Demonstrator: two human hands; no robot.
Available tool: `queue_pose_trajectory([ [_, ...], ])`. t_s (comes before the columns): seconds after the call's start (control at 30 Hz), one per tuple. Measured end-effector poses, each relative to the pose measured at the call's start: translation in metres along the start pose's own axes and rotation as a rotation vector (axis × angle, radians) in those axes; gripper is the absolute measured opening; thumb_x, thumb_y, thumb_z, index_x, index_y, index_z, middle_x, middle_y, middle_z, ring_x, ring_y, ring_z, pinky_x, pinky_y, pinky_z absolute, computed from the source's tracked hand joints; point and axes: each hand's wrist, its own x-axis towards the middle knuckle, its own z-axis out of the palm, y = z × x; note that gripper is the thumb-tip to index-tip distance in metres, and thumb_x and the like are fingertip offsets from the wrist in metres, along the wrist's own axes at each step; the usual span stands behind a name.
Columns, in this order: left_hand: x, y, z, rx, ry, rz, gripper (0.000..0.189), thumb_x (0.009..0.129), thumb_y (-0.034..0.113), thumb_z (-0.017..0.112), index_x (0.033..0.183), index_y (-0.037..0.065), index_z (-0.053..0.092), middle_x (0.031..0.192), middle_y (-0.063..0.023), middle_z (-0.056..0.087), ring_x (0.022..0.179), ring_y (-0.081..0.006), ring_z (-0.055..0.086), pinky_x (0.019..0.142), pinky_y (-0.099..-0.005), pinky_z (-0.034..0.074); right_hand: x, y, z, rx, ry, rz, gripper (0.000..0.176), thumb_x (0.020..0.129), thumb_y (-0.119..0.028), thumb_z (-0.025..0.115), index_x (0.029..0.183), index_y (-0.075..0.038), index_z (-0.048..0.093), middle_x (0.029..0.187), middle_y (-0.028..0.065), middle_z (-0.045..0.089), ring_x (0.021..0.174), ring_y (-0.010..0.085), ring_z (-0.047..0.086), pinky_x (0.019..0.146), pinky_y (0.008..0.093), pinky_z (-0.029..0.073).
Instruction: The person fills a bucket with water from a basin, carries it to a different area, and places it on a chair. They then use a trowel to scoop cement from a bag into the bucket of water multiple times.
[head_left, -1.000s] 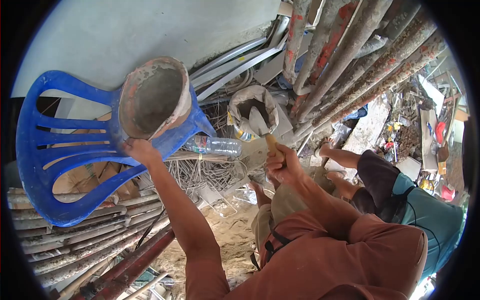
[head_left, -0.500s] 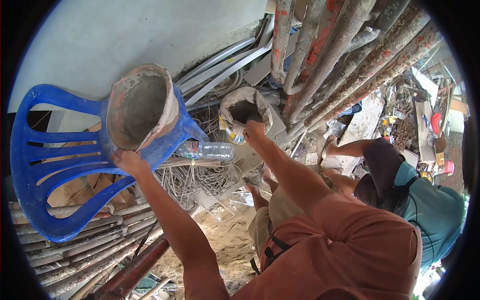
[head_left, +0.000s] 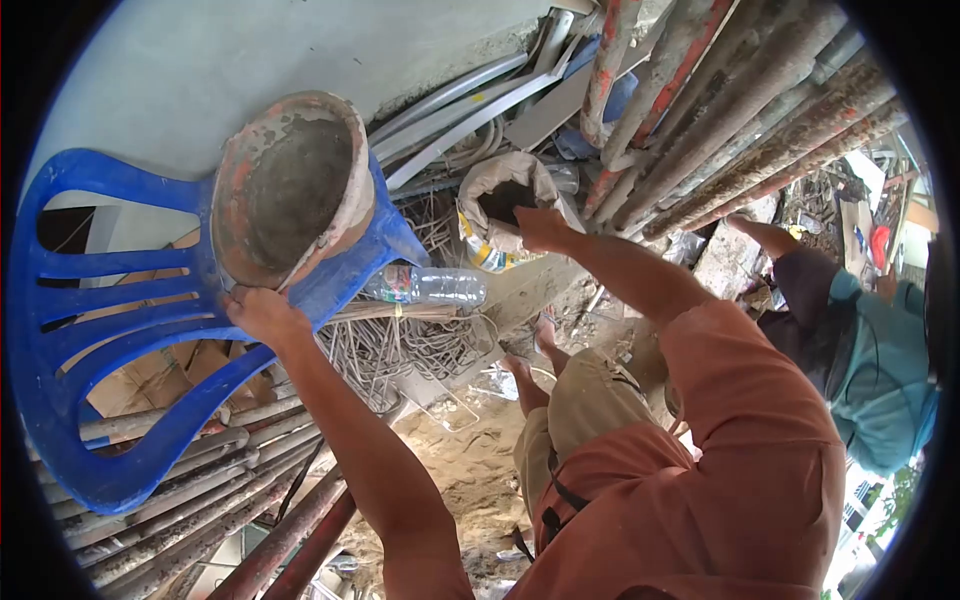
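A round basin with grey cement mix in it rests tilted on the seat of a blue plastic chair. My left hand is closed on the basin's near rim. To the right, a sack with a rolled-down mouth stands open, dark grey powder or mix inside. My right hand is closed at the sack's mouth, over its right side. Whatever its fingers hold is hidden from me. Between chair and sack lies a clear plastic bottle.
Rusty, paint-flecked metal pipes lean at the upper right, and more pipes lie at the lower left. Bent metal rods are heaped below the bottle. A person in a teal shirt is at the right. Sand covers the floor.
The view has shifted a little, so the sack and pipes appear further right. My right hand stays at the sack's mouth; my left stays on the basin rim. The other person appears further right.
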Motion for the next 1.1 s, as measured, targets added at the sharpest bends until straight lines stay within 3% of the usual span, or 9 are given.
queue_pose_trajectory([
  [0.1, -0.011, 0.002, 0.002, 0.009, 0.009, -0.024, 0.052, 0.093, 0.021, 0.039, 0.138, -0.001, 0.026, 0.126, -0.0227, 0.044, 0.109, -0.0332, 0.05, 0.087, -0.0464, 0.045, -0.008, 0.007, 0.005, -0.273, 0.032, -0.265, 0.028, 0.078, -0.007, 0.056, 0.106, -0.001, 0.052, 0.085, 0.0166, 0.065, 0.076, 0.034, 0.067, 0.059, 0.0451, 0.053],
  [0.33, -0.004, -0.007, -0.005, 0.009, 0.002, 0.021, 0.05, 0.094, 0.022, 0.039, 0.137, -0.001, 0.027, 0.127, -0.0231, 0.043, 0.113, -0.0334, 0.048, 0.089, -0.0462, 0.044, -0.065, -0.006, -0.051, -0.383, 0.161, -0.145, 0.031, 0.081, -0.008, 0.052, 0.11, 0.004, 0.046, 0.072, 0.0162, 0.063, 0.066, 0.0322, 0.067, 0.052, 0.0438, 0.052],
  [0.53, -0.003, -0.006, -0.007, 0.025, -0.018, -0.012, 0.045, 0.095, 0.023, 0.037, 0.132, -0.002, 0.032, 0.129, -0.0233, 0.042, 0.112, -0.0333, 0.049, 0.089, -0.0431, 0.045, -0.013, 0.019, 0.025, -0.318, 0.12, -0.154, 0.036, 0.08, -0.006, 0.054, 0.112, 0.006, 0.044, 0.071, 0.0149, 0.064, 0.069, 0.0334, 0.067, 0.052, 0.0442, 0.052],
  [0.6, -0.009, -0.003, -0.008, 0.046, -0.002, -0.02, 0.045, 0.094, 0.024, 0.037, 0.131, -0.002, 0.033, 0.129, -0.0235, 0.042, 0.112, -0.0333, 0.049, 0.089, -0.0433, 0.044, -0.023, 0.017, 0.007, -0.23, -0.045, -0.105, 0.04, 0.077, -0.004, 0.057, 0.113, 0.005, 0.043, 0.076, 0.0175, 0.064, 0.073, 0.0343, 0.068, 0.054, 0.0443, 0.052],
  [0.67, -0.009, 0.003, 0.0, 0.025, 0.02, -0.015, 0.045, 0.094, 0.024, 0.037, 0.131, -0.002, 0.033, 0.129, -0.0237, 0.043, 0.112, -0.0332, 0.049, 0.089, -0.0434, 0.044, -0.024, 0.033, 0.018, -0.207, 0.046, -0.196, 0.043, 0.077, -0.006, 0.058, 0.115, 0.003, 0.04, 0.08, 0.0192, 0.065, 0.074, 0.0336, 0.068, 0.057, 0.0462, 0.052],
  [0.8, -0.014, 0.006, 0.003, 0.016, 0.026, -0.049, 0.047, 0.094, 0.023, 0.037, 0.133, -0.002, 0.031, 0.129, -0.0238, 0.043, 0.112, -0.0329, 0.05, 0.092, -0.0446, 0.043, -0.035, 0.024, 0.017, -0.047, -0.151, 0.007, 0.057, 0.07, -0.002, 0.062, 0.118, 0.001, 0.032, 0.086, 0.0215, 0.063, 0.081, 0.0399, 0.066, 0.063, 0.0484, 0.052],
  [0.9, -0.01, 0.002, 0.005, 0.017, 0.025, -0.024, 0.048, 0.094, 0.023, 0.039, 0.134, -0.002, 0.03, 0.129, -0.0229, 0.043, 0.113, -0.0318, 0.05, 0.095, -0.0441, 0.042, -0.021, 0.021, 0.031, 0.104, -0.18, 0.133, 0.052, 0.07, -0.002, 0.059, 0.116, -0.001, 0.034, 0.105, 0.0268, 0.058, 0.099, 0.0402, 0.062, 0.075, 0.0515, 0.05],
  [1.03, 0.01, -0.027, -0.019, 0.124, -0.013, 0.067, 0.048, 0.093, 0.023, 0.042, 0.132, -0.002, 0.031, 0.128, -0.0201, 0.044, 0.113, -0.0293, 0.051, 0.098, -0.0423, 0.04, -0.02, 0.034, 0.038, 0.248, -0.105, 0.042, 0.038, 0.078, -0.006, 0.051, 0.113, -0.005, 0.036, 0.11, 0.0243, 0.057, 0.102, 0.0468, 0.057, 0.079, 0.0543, 0.047],
  [1.1, 0.022, -0.036, -0.026, 0.196, -0.04, 0.117, 0.046, 0.092, 0.022, 0.045, 0.129, -0.003, 0.034, 0.124, -0.0183, 0.046, 0.109, -0.0278, 0.052, 0.095, -0.0403, 0.041, 0.001, 0.057, 0.089, 0.357, -0.011, -0.044, 0.033, 0.08, -0.008, 0.048, 0.111, -0.005, 0.037, 0.105, 0.0264, 0.055, 0.102, 0.0479, 0.055, 0.077, 0.0538, 0.048],
])
